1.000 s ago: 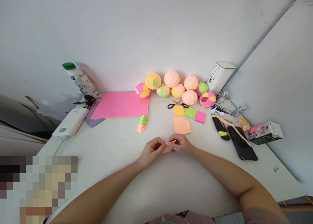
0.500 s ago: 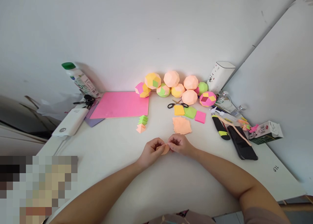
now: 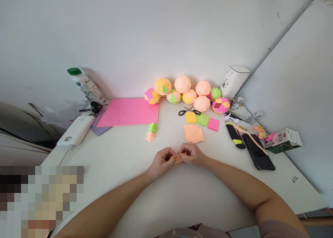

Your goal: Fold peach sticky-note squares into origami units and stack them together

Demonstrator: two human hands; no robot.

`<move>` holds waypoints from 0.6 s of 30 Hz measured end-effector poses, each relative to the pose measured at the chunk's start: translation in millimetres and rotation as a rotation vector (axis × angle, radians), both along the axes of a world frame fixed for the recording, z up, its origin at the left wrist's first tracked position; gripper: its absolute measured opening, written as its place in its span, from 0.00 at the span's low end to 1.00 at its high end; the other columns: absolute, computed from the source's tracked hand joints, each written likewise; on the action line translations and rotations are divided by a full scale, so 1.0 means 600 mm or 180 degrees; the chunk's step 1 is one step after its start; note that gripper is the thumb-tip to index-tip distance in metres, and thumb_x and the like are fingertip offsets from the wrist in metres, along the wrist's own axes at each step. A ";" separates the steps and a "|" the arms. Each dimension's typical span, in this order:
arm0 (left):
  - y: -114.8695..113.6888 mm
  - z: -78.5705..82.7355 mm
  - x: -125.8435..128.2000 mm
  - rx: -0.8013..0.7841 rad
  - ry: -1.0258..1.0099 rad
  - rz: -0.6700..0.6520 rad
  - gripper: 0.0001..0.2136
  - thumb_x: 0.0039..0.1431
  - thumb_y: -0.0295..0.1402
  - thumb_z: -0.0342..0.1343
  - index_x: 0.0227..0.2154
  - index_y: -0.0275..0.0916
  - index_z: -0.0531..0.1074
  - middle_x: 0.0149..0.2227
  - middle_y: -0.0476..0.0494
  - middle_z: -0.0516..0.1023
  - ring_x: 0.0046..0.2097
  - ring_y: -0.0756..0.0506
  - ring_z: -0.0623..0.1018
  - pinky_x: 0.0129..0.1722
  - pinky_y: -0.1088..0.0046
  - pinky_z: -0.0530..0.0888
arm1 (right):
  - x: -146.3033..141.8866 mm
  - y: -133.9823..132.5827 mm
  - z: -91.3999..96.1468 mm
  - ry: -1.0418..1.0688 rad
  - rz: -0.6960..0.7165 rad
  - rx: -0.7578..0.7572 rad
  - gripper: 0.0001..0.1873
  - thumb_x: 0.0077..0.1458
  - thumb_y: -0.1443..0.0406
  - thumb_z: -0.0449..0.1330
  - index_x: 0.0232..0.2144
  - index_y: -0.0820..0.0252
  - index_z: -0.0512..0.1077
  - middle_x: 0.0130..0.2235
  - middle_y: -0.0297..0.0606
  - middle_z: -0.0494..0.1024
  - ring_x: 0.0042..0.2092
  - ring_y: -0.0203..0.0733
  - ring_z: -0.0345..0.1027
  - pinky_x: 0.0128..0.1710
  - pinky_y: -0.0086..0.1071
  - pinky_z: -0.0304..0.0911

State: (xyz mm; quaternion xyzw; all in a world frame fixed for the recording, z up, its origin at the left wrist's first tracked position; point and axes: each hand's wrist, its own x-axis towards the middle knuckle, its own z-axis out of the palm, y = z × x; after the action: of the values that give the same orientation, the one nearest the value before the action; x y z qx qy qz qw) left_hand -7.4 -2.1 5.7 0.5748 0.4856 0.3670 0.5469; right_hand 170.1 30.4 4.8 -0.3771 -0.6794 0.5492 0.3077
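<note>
I'm guiding the left hand [image 3: 164, 161] and right hand [image 3: 193, 155], both pinching a part-folded peach paper [image 3: 178, 159] below frame centre, with folded pieces [image 3: 152, 130] lying done centre-left and peach sheets [image 3: 194, 133] seemingly waiting unfolded centre-right.

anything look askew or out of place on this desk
Mildly: a peach strip lies partly across the black phone, and the peach sheets sit in an uneven stack with corners jutting out. No spill or damage stands out.
</note>
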 end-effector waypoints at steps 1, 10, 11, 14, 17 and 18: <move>0.000 -0.001 -0.001 -0.0020 -0.0030 0.0016 0.07 0.50 0.33 0.53 0.22 0.37 0.63 0.21 0.54 0.61 0.23 0.54 0.60 0.23 0.78 0.58 | 0.001 0.001 -0.001 0.0093 -0.0026 -0.0101 0.03 0.44 0.71 0.56 0.22 0.62 0.65 0.22 0.29 0.66 0.22 0.30 0.61 0.20 0.24 0.54; 0.002 -0.010 -0.003 -0.0278 -0.0626 0.0370 0.12 0.54 0.42 0.53 0.26 0.38 0.62 0.23 0.54 0.62 0.23 0.54 0.63 0.22 0.78 0.64 | 0.008 0.012 -0.010 0.1046 -0.0242 -0.0766 0.08 0.53 0.62 0.55 0.28 0.59 0.60 0.24 0.33 0.73 0.21 0.33 0.65 0.21 0.27 0.60; 0.002 -0.010 -0.003 -0.0308 -0.0683 0.0382 0.13 0.54 0.43 0.53 0.27 0.38 0.62 0.23 0.54 0.62 0.24 0.53 0.64 0.23 0.78 0.65 | 0.008 0.011 -0.010 0.1015 -0.0198 -0.0737 0.09 0.54 0.61 0.56 0.29 0.59 0.60 0.24 0.32 0.73 0.22 0.33 0.65 0.21 0.27 0.60; 0.001 -0.010 -0.002 -0.0410 -0.0799 0.0328 0.13 0.55 0.45 0.53 0.29 0.39 0.62 0.24 0.53 0.65 0.25 0.52 0.67 0.24 0.77 0.66 | 0.004 0.008 -0.012 0.0624 0.0009 -0.0549 0.11 0.52 0.59 0.59 0.30 0.60 0.63 0.22 0.29 0.70 0.23 0.32 0.64 0.23 0.26 0.59; 0.001 -0.007 -0.004 -0.0422 -0.0733 0.0208 0.16 0.59 0.47 0.46 0.28 0.39 0.64 0.24 0.51 0.67 0.26 0.50 0.68 0.26 0.75 0.67 | 0.003 0.006 -0.017 0.0348 0.0048 -0.0356 0.12 0.52 0.58 0.60 0.28 0.61 0.66 0.23 0.30 0.68 0.25 0.33 0.63 0.24 0.27 0.59; 0.001 -0.007 -0.005 -0.0388 -0.0687 0.0161 0.17 0.60 0.47 0.43 0.27 0.39 0.64 0.24 0.50 0.67 0.26 0.50 0.68 0.26 0.74 0.66 | 0.003 0.006 -0.018 0.0340 0.0030 -0.0336 0.13 0.52 0.57 0.60 0.27 0.61 0.66 0.23 0.31 0.68 0.25 0.33 0.63 0.24 0.27 0.59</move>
State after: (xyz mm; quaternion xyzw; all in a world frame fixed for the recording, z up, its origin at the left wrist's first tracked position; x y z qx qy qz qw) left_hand -10.3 -1.6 1.7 0.4852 0.4597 0.4102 0.6204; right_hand 171.7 33.8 -5.9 -0.3598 -0.6338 0.6050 0.3206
